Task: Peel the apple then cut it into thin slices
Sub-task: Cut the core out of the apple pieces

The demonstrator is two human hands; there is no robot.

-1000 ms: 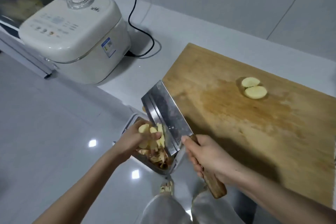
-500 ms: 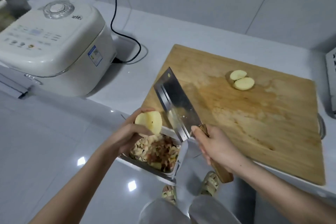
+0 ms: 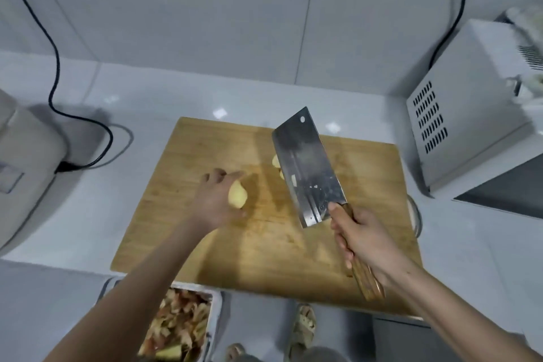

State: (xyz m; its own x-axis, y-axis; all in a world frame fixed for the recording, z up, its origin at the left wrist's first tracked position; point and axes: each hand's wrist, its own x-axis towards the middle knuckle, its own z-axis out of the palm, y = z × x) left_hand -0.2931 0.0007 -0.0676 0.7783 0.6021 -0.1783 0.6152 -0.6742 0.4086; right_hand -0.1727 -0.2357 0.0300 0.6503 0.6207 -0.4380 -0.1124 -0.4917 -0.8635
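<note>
**Two hands over the cutting board, peeled apple piece in the left**

Head view, looking down. Left hand [image 3: 216,200] over the middle of the wooden cutting board [image 3: 205,250], fingers curled round a pale, peeled apple piece [image 3: 237,196]; whether the piece touches the wood, impossible to tell. Right hand [image 3: 363,239] clenched on the wooden handle of a cleaver [image 3: 308,167], blade raised above the board's right half, tip pointing away toward the wall, flat side flecked with small bits. Behind the blade's left edge, two more pale apple pieces [image 3: 275,161] on the board, mostly hidden. Below the board's near edge, off the counter, a metal tray [image 3: 216,317] heaped with red and yellowish peelings [image 3: 179,329], partly covered by the left forearm. At far left on the white counter [image 3: 141,103], part of a cream rice cooker [image 3: 26,161] with a black cord [image 3: 53,79] trailing up the tiled wall. At far right, a white vented appliance [image 3: 470,114]. At the bottom edge, sandalled feet [image 3: 304,323] on the floor.
</note>
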